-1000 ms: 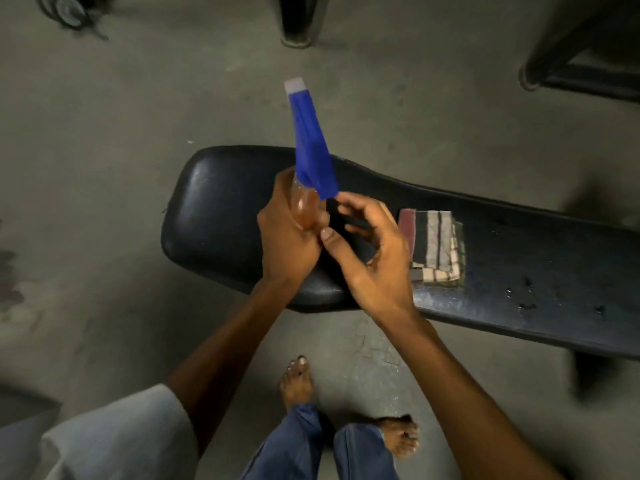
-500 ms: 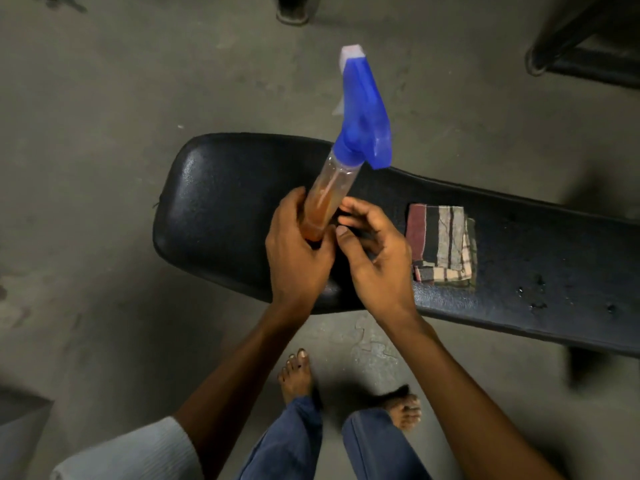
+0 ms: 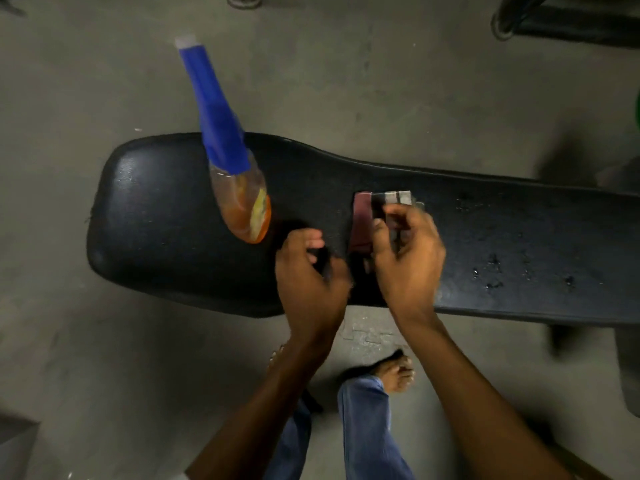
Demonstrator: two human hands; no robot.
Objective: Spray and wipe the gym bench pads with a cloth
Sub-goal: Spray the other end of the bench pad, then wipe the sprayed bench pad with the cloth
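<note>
A black gym bench pad [image 3: 166, 220] runs from left to right across the view. A spray bottle [image 3: 239, 199] with orange liquid and a blue spray head stands on the pad's wide left end, free of both hands. A folded striped cloth [image 3: 363, 216] lies on the pad near the middle. My right hand [image 3: 408, 258] is over the cloth with its fingers curled onto it. My left hand [image 3: 311, 282] hovers beside it, to the right of the bottle, fingers loosely bent and holding nothing. Small droplets [image 3: 491, 265] dot the pad further right.
The floor [image 3: 86, 341] around the bench is grey concrete. Dark metal equipment frames [image 3: 554, 19] stand at the top right and a leg [image 3: 242, 0] at top centre. My bare feet [image 3: 394, 372] and jeans are just below the bench.
Both hands have let go of the spray bottle, which now stands alone on the pad. Both hands moved right, and my right hand reached onto the cloth.
</note>
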